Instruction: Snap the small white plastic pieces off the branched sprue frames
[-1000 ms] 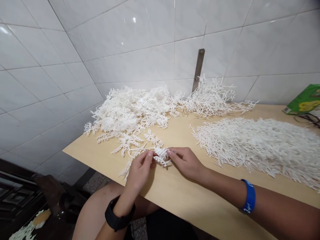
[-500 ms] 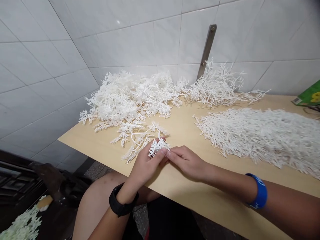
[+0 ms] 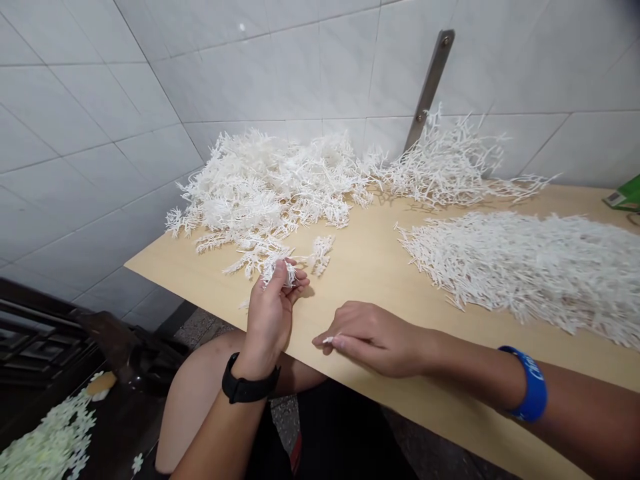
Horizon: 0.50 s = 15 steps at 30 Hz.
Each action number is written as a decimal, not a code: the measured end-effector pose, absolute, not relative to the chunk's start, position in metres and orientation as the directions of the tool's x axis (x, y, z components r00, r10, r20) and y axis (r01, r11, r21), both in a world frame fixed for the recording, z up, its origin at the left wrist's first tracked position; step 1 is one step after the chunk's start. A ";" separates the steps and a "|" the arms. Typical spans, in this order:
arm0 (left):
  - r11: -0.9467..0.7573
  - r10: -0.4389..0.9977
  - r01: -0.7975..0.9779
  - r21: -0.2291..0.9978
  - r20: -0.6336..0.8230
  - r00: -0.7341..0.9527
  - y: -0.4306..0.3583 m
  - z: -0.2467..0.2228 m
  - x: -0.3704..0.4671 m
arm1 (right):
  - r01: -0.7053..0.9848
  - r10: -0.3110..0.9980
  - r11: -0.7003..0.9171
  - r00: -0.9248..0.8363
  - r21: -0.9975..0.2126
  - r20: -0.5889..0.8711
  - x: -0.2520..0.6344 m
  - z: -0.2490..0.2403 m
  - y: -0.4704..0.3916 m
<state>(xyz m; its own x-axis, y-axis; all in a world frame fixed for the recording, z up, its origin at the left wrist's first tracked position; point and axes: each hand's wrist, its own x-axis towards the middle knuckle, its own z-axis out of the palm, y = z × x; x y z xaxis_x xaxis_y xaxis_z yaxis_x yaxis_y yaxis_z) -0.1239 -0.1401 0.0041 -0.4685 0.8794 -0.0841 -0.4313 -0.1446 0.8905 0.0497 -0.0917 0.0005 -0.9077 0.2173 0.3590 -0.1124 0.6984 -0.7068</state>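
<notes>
My left hand [image 3: 267,313], with a black band on the wrist, is closed on a white branching plastic sprig [image 3: 286,273], the thumb pressing on top. More white sprigs [image 3: 265,250] lie directly behind it on the table. Nearer the front edge, my right hand [image 3: 377,339] pinches a small white plastic piece [image 3: 328,340] between thumb and fingers. The two hands are apart. A single bushy sprig [image 3: 321,255] shows just beyond my left fingertips; whether it joins the held one I cannot tell.
A heap of white sprigs [image 3: 260,183] covers the table's [image 3: 360,267] back left. Bare white stems [image 3: 445,170] lean near a metal bracket [image 3: 430,90] on the tiled wall. A wide pile of small white pieces [image 3: 530,270] spreads at right, with a green packet [image 3: 625,197] behind.
My hands have separated. The left moved left with the sprig; the right drew back toward the front edge with a small white piece in its pinch. The view shifted slightly.
</notes>
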 end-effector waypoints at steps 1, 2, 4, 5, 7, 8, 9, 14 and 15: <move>-0.140 0.885 -0.429 0.892 -0.082 -0.459 -0.139 0.003 -0.125 | -0.110 0.197 0.739 -0.908 -0.665 0.369 0.050 0.000 -0.093; -0.123 0.893 -0.402 0.907 -0.075 -0.443 -0.139 0.002 -0.125 | -0.083 0.215 0.767 -0.901 -0.636 0.377 0.050 -0.002 -0.093; -0.097 0.903 -0.325 0.941 -0.053 -0.425 -0.140 -0.001 -0.125 | 0.031 0.345 0.787 -0.850 -0.616 0.398 0.051 -0.005 -0.087; -0.093 0.904 -0.297 0.950 -0.044 -0.425 -0.141 -0.003 -0.125 | 0.107 0.438 0.769 -0.806 -0.630 0.398 0.052 -0.007 -0.083; -0.099 0.901 -0.266 0.959 -0.027 -0.433 -0.142 -0.006 -0.125 | 0.245 0.607 0.693 -0.706 -0.678 0.365 0.055 -0.009 -0.071; -0.103 0.900 -0.254 0.962 -0.019 -0.436 -0.143 -0.007 -0.126 | 0.292 0.659 0.657 -0.670 -0.695 0.340 0.056 -0.010 -0.065; -0.106 0.899 -0.237 0.966 -0.009 -0.437 -0.143 -0.009 -0.126 | 0.323 0.687 0.636 -0.651 -0.700 0.323 0.057 -0.011 -0.059; -0.137 0.912 -0.144 0.980 0.068 -0.405 -0.144 -0.013 -0.130 | 0.389 0.683 0.685 -0.637 -0.616 0.358 0.063 -0.015 -0.041; -0.141 0.914 -0.139 0.980 0.075 -0.400 -0.144 -0.014 -0.130 | 0.399 0.679 0.698 -0.634 -0.595 0.371 0.064 -0.017 -0.040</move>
<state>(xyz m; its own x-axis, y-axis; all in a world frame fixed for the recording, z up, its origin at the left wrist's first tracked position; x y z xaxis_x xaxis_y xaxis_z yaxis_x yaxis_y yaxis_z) -0.1305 -0.1441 -0.0138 -0.3997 0.9136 0.0749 -0.1393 -0.1412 0.9801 0.0640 -0.0397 -0.0167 -0.6337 0.6788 0.3710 0.3989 0.6977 -0.5950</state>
